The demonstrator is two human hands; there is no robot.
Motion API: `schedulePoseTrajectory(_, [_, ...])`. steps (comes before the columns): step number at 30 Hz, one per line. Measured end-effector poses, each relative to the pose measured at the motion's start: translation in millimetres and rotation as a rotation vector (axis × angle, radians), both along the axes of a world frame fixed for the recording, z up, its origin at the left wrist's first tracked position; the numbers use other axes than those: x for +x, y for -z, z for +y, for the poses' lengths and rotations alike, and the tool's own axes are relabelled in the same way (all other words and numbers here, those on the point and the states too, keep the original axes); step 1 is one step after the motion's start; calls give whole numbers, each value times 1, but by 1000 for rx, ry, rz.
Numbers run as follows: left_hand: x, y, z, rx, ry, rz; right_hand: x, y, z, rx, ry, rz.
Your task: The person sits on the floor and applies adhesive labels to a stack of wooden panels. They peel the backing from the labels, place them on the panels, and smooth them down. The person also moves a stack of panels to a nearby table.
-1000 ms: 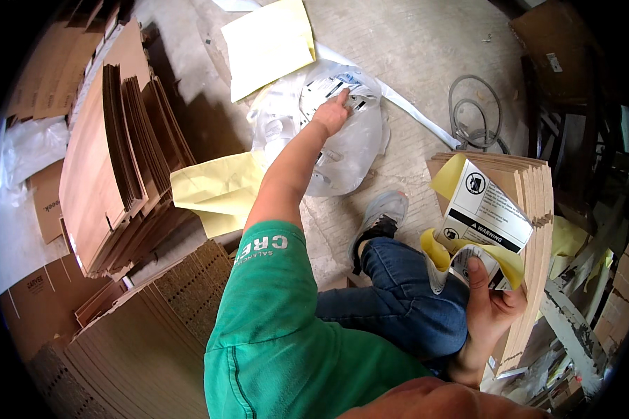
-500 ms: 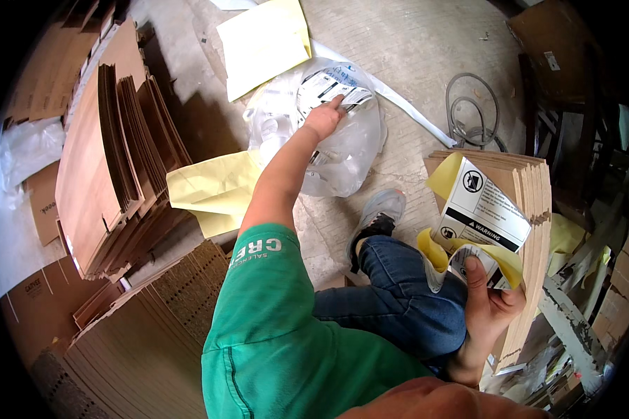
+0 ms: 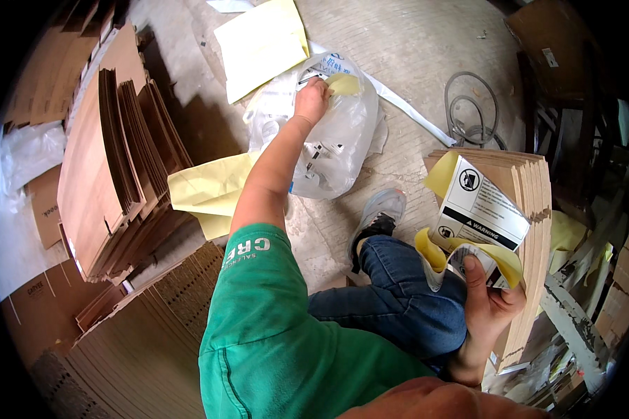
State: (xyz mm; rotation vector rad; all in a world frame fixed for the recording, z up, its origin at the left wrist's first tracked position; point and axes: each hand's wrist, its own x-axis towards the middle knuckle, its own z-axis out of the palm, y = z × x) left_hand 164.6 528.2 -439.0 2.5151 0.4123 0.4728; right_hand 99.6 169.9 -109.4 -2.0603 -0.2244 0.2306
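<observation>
Both busy: left hand (image 3: 312,99) pinches yellow scrap (image 3: 343,84) over plastic bag (image 3: 339,143).

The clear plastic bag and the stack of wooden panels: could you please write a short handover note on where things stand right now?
Left hand: stretched out to the clear plastic bag on the floor, pinching a yellow backing scrap at its mouth.
Right hand: gripping the stack of wooden panels and a part-peeled yellow label backing.
Done: a black-and-white warning label sits on the top panel.
Left: the scrap is not yet released; more panels stand at left.
</observation>
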Motion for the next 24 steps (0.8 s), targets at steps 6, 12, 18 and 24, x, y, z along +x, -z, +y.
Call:
schedulePoseTrajectory(6, [-1, 3, 0, -163, -53, 49, 1, -1, 0, 7, -14, 14])
schedulePoseTrajectory(12, [-5, -15, 1, -407, -41, 287, 1, -2, 1, 45, 0, 53])
schedulePoseTrajectory(18, [-10, -9, 15, -518, 6, 343, 1, -3, 1, 32, -1, 36])
schedulePoseTrajectory(24, [-19, -41, -1, -258, -242, -222, 1, -6, -2, 9, 8, 18])
